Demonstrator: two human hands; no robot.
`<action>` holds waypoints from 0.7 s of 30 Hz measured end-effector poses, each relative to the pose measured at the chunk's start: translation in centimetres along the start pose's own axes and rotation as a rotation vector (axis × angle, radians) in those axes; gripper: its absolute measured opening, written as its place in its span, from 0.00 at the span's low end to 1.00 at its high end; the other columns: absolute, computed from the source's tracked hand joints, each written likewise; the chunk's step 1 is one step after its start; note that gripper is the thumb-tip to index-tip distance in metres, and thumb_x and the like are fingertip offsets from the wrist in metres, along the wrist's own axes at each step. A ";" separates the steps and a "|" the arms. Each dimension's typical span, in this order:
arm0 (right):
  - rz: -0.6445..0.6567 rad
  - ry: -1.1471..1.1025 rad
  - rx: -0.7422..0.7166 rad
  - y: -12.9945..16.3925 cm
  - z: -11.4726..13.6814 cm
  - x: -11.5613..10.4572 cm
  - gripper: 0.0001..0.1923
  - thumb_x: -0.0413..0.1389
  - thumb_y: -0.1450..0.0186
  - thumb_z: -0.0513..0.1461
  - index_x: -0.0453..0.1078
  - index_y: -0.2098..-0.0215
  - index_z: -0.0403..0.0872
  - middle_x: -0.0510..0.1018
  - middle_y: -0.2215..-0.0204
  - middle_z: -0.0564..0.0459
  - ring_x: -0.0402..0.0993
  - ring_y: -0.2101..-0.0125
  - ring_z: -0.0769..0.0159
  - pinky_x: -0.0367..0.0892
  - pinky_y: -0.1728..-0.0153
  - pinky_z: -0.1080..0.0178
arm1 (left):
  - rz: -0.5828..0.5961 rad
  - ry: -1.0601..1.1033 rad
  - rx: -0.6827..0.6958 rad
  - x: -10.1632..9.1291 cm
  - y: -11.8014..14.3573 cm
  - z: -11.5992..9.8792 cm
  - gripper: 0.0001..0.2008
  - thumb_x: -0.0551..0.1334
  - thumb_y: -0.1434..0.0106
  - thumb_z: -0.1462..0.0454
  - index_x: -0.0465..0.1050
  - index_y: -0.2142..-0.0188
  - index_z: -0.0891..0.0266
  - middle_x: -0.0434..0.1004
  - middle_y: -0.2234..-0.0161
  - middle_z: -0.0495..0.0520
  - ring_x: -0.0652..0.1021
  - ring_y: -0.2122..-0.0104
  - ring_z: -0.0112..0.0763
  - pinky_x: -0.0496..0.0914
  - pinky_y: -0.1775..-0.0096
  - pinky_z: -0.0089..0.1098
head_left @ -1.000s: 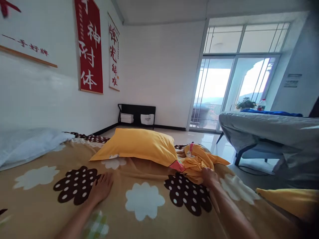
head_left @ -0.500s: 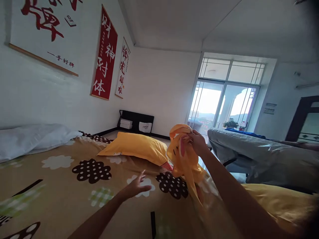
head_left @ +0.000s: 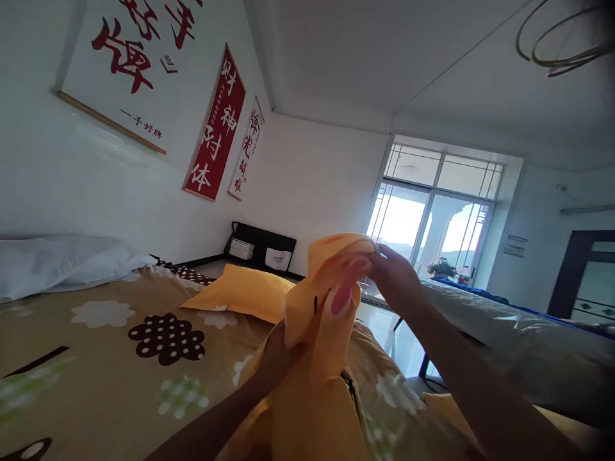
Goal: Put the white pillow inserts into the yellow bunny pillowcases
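Observation:
A limp yellow pillowcase (head_left: 319, 410) hangs in front of me, bunched at the top, with a pink patch and thin black marks printed on it. Up at its top right corner, my right hand (head_left: 394, 275) pinches the fabric. My left hand (head_left: 276, 353) is closed on the case's left side, lower down; folds hide its fingertips. Behind the case, a filled yellow pillow (head_left: 240, 291) lies on the bed and is partly covered by the cloth.
The bed carries a brown flowered sheet (head_left: 106, 371). White bedding (head_left: 62, 266) lies along the left wall. More yellow fabric (head_left: 451, 410) is at lower right. A plastic-covered piece of furniture (head_left: 519, 339) stands to the right, before a window (head_left: 427, 218).
My left hand has risen from above the sheet and taken hold of the pillowcase. The case is nearer and more spread out, still held at the top by my right hand. The view has shifted.

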State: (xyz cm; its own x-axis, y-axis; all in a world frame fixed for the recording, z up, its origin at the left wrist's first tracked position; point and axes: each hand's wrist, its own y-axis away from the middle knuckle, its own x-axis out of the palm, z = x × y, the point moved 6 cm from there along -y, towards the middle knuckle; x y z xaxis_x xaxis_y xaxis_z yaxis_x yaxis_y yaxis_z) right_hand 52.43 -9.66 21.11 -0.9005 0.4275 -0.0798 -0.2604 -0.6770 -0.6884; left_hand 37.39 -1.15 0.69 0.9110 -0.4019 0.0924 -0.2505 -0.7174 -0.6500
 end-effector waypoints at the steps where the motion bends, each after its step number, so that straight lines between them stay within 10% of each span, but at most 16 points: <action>1: -0.028 0.001 0.019 -0.6 -1.0 -0.9 0.20 0.65 0.51 0.50 0.72 0.66 0.47 0.77 0.71 0.53 0.73 0.71 0.66 0.69 0.71 0.65 | 0.035 0.012 -0.003 -0.8 -0.7 0.4 0.22 0.65 0.48 0.57 0.73 0.55 0.66 0.76 0.53 0.60 0.74 0.52 0.47 0.68 0.51 0.38; 12: -0.180 0.061 0.205 -2.6 -7.7 -6.0 0.21 0.65 0.56 0.52 0.73 0.72 0.46 0.75 0.77 0.55 0.69 0.77 0.67 0.64 0.77 0.66 | 0.289 -0.095 -0.329 -4.5 -3.4 6.0 0.25 0.56 0.40 0.45 0.72 0.69 0.67 0.73 0.73 0.51 0.71 0.73 0.29 0.64 0.71 0.27; 16: -0.205 0.176 0.179 -2.0 -6.9 -6.6 0.21 0.64 0.56 0.51 0.73 0.72 0.44 0.76 0.77 0.54 0.67 0.77 0.68 0.63 0.77 0.66 | -0.056 -0.212 -0.282 -4.7 -4.1 7.5 0.22 0.60 0.46 0.51 0.72 0.61 0.66 0.72 0.70 0.52 0.72 0.70 0.32 0.67 0.67 0.31; 18: -0.221 0.204 0.164 -1.3 -6.9 -6.1 0.20 0.64 0.56 0.50 0.74 0.73 0.43 0.76 0.77 0.53 0.67 0.77 0.68 0.63 0.76 0.66 | -0.197 -0.237 -0.167 -3.4 -3.5 6.8 0.21 0.60 0.47 0.52 0.71 0.59 0.65 0.72 0.67 0.54 0.73 0.66 0.34 0.68 0.62 0.34; 21: -0.184 0.208 0.172 -0.1 -7.3 -4.0 0.20 0.62 0.54 0.51 0.74 0.71 0.43 0.76 0.77 0.53 0.68 0.76 0.68 0.63 0.76 0.66 | 0.003 -0.135 -0.085 1.5 -1.4 5.4 0.22 0.60 0.45 0.51 0.71 0.55 0.61 0.75 0.61 0.57 0.74 0.64 0.36 0.69 0.64 0.33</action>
State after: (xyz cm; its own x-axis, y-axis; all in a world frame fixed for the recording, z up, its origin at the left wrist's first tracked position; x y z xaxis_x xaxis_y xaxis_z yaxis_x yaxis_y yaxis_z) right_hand 58.58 -6.95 16.24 -0.7468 0.6534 -0.1235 -0.4829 -0.6606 -0.5748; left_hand 40.91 2.29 -2.36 0.9445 -0.3282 -0.0153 -0.2749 -0.7641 -0.5835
